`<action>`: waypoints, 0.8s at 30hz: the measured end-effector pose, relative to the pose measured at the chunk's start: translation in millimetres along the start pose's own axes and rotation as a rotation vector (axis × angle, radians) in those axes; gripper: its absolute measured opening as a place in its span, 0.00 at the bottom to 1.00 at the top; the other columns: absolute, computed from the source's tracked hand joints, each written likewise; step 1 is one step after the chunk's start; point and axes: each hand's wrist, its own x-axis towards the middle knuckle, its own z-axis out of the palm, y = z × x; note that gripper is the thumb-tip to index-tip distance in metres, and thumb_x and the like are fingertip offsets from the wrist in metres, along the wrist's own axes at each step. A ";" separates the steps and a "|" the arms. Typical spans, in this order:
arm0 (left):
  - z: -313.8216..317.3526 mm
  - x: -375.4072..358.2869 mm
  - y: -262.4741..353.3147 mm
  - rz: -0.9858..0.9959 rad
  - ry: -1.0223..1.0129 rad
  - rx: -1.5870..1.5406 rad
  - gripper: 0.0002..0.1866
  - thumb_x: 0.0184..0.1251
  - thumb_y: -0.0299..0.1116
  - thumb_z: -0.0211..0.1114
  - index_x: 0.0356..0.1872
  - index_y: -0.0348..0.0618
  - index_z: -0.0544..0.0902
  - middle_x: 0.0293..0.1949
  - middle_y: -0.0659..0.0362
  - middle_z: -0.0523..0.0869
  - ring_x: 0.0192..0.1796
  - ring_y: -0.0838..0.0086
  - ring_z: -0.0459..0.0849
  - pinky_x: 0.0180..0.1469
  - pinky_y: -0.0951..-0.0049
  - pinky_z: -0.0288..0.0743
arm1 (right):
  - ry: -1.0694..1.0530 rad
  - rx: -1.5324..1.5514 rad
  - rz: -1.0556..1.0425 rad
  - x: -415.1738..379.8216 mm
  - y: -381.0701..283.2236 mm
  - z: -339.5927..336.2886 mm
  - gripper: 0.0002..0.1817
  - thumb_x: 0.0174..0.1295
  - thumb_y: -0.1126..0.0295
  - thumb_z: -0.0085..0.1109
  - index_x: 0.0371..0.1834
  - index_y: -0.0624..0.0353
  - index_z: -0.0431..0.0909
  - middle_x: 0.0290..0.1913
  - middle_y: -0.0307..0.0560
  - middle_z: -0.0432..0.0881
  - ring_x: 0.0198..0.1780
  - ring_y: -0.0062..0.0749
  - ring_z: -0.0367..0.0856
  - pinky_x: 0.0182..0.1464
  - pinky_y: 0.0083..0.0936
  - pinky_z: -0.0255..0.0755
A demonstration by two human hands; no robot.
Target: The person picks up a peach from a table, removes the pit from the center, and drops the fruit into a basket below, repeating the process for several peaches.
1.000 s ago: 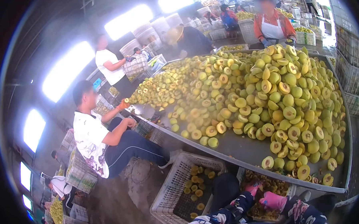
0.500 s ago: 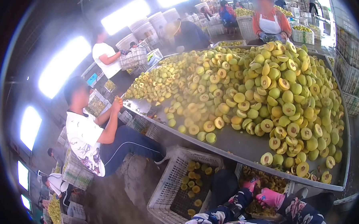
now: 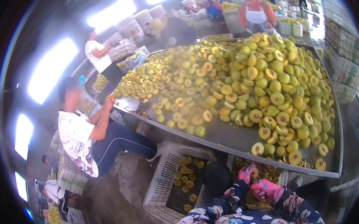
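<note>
Peach half pinched between both pink-gloved hands, left hand [image 3: 246, 173] and right hand [image 3: 268, 189] both closed on it, though fruit itself mostly hidden. Hands sit over crate [image 3: 284, 178] of pits below surface [image 3: 232, 138] edge. Halved peaches [image 3: 266, 84] heaped on surface.

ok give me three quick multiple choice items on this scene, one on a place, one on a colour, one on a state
1. Where are the person's hands? A over the crate of scraps under the table edge B on the fruit pile C on the floor
2. What colour are their gloves? A blue B pink C white
3. How are the fruits on the table? A whole and boxed B peeled C halved, heaped loose

A: left hand and right hand hang over the crate.
B: both gloves are pink.
C: cut faces show across the fruit pile on the table.
</note>
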 end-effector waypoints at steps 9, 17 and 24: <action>36.6 -29.4 57.4 -0.076 -0.326 0.207 0.12 0.61 0.36 0.59 0.35 0.36 0.80 0.30 0.55 0.84 0.30 0.71 0.82 0.34 0.73 0.77 | 0.067 -0.261 -0.121 -14.2 1.4 8.7 0.17 0.59 0.63 0.52 0.13 0.53 0.65 0.12 0.34 0.64 0.11 0.17 0.61 0.14 0.17 0.56; 37.7 -33.4 106.4 -0.364 0.041 -0.368 0.16 0.63 0.43 0.54 0.43 0.41 0.74 0.40 0.52 0.81 0.45 0.58 0.80 0.45 0.59 0.77 | 0.304 -0.262 -0.166 -38.8 13.8 -14.5 0.14 0.56 0.61 0.55 0.18 0.57 0.68 0.14 0.34 0.66 0.13 0.17 0.64 0.14 0.17 0.62; -8.2 -49.4 172.8 -0.236 -0.288 -0.330 0.23 0.59 0.22 0.56 0.58 0.36 0.67 0.52 0.45 0.74 0.49 0.57 0.78 0.48 0.61 0.78 | 0.425 -0.269 -0.123 -39.7 28.1 -35.7 0.14 0.57 0.62 0.56 0.21 0.58 0.68 0.16 0.35 0.68 0.14 0.18 0.65 0.15 0.19 0.62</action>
